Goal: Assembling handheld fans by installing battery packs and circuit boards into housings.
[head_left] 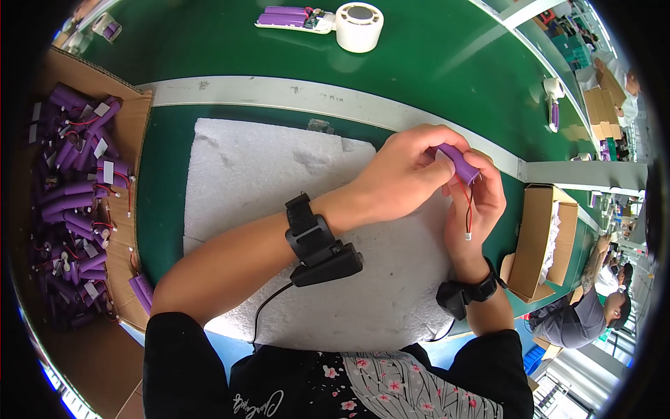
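A purple battery pack (463,165) is held up beyond the far right part of a white foam sheet (335,279). My left hand (408,171) is closed on it, thumb against its near side and fingers over the top. The fingers of my right hand (481,202) curl round its right end. Red and black wires (469,204) hang from that end down to a small white connector (468,236), in front of my right palm. Both wrists wear black straps with small black devices.
At my left, a cardboard box (143,133) holds many purple battery packs (77,202). Another cardboard box (536,244) with white contents stands at right. Across a grey rail (279,92), an opened white handheld fan (359,28) lies on the green belt. A person (583,318) sits farther right.
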The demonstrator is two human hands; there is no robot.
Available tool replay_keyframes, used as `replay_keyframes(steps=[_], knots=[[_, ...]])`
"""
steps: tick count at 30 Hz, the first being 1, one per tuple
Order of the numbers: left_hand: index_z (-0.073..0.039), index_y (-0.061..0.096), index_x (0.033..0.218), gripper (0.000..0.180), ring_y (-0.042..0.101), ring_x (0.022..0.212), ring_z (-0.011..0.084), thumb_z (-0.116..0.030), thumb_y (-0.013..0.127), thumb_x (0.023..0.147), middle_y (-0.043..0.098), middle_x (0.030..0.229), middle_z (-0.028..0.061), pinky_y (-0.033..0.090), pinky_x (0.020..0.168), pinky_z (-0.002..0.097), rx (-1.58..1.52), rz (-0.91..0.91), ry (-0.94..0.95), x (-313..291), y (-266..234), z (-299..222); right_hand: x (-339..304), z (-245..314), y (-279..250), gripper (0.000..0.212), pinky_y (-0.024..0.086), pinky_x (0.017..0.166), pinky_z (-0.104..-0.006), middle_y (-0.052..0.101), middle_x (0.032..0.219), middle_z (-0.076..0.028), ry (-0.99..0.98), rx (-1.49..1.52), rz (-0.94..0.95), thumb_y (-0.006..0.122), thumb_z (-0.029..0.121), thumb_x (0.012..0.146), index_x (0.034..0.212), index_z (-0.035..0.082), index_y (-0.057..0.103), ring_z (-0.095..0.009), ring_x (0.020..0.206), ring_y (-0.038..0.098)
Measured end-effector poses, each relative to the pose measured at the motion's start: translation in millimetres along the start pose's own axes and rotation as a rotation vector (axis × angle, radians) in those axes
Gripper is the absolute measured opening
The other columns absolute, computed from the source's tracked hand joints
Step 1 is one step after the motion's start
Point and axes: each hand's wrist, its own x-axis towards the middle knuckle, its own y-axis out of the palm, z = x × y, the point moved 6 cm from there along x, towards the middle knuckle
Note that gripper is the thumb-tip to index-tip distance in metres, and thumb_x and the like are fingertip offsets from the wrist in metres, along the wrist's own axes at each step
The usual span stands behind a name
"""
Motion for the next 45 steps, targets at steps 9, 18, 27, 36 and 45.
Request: replay_keyframes(steps=[9,18,27,36,45], knots=[[0.005,0.056,0.111,0.028,0.057,0.085,0.0107,0.0,0.045,0.086,0.06,0.099,0.0081,0.048,0.078,0.026,-0.007,-0.023,0.015,0.2,-0.9,0.2,-0.2,2.2,1.3,0.031,0.044,0.062,-0.0223,0.057,0.111,-0.011,-0.023,0.035,0.002,0.055,-0.01,0.083,0.112,0.0,0.055,-0.011,0.076,0.054],[0.005,0.056,0.109,0.026,0.059,0.084,0.0105,-0.001,0.047,0.085,0.061,0.098,0.008,0.049,0.074,0.0247,0.032,-0.043,0.029,0.4,-1.7,-1.9,2.2,4.9,4.5,0.031,0.045,0.062,-0.0218,0.057,0.114,-0.011,-0.031,0.049,0.024,0.055,-0.009,0.083,0.113,0.0,0.055,-0.011,0.077,0.055],[0.006,0.057,0.107,0.027,0.059,0.083,0.0115,0.0,0.046,0.084,0.061,0.097,0.0082,0.049,0.073,0.0245,0.028,-0.047,0.003,-0.9,-1.6,-0.4,1.3,3.9,4.9,0.03,0.045,0.063,-0.022,0.056,0.115,-0.011,-0.024,0.016,0.046,0.056,-0.009,0.083,0.111,0.0,0.055,-0.011,0.079,0.055],[0.006,0.059,0.106,0.028,0.059,0.085,0.0128,0.002,0.045,0.082,0.062,0.098,0.0088,0.05,0.074,0.0267,0.105,-0.068,0.053,0.2,-5.9,2.4,0.4,8.4,7.7,0.028,0.045,0.063,-0.0224,0.056,0.113,-0.011,-0.106,-0.037,0.083,0.057,-0.008,0.083,0.11,0.001,0.056,-0.012,0.078,0.055],[0.006,0.057,0.109,0.024,0.06,0.083,0.0132,-0.003,0.049,0.089,0.062,0.098,0.0094,0.05,0.074,0.0266,0.037,-0.053,0.005,0.1,-1.9,2.2,1.9,3.8,5.0,0.03,0.044,0.061,-0.0222,0.056,0.113,-0.011,-0.004,0.076,0.051,0.057,-0.009,0.082,0.111,0.001,0.056,-0.012,0.075,0.055]])
